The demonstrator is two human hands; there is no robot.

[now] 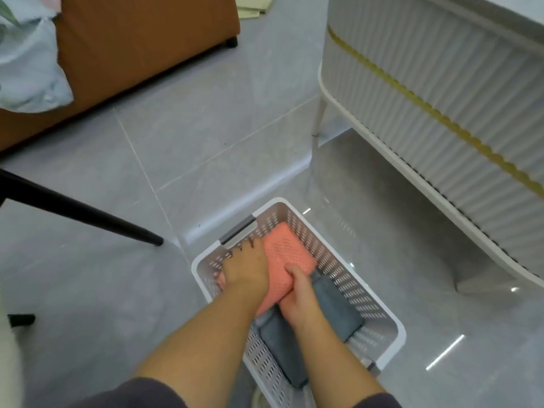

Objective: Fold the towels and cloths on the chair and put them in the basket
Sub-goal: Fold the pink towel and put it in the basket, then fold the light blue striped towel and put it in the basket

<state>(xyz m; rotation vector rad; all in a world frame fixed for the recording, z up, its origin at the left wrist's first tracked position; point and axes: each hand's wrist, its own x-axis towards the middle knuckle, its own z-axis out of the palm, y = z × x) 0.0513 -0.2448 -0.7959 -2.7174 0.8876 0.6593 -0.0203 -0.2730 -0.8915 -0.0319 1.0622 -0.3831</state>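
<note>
Pink cloth, folded, lies in basket btwn both hands, atop grey towels. Right hand grasps its near edge. Left hand covers its left end, fingers bent over far side; grip vs press can't tell. Step: placing. Next prob let go, then fetch pale cloth, far ahead-left on chair. Thumbs hidden, chair cut off

grey tiled floor carries a white basket and black chair leg.
</note>
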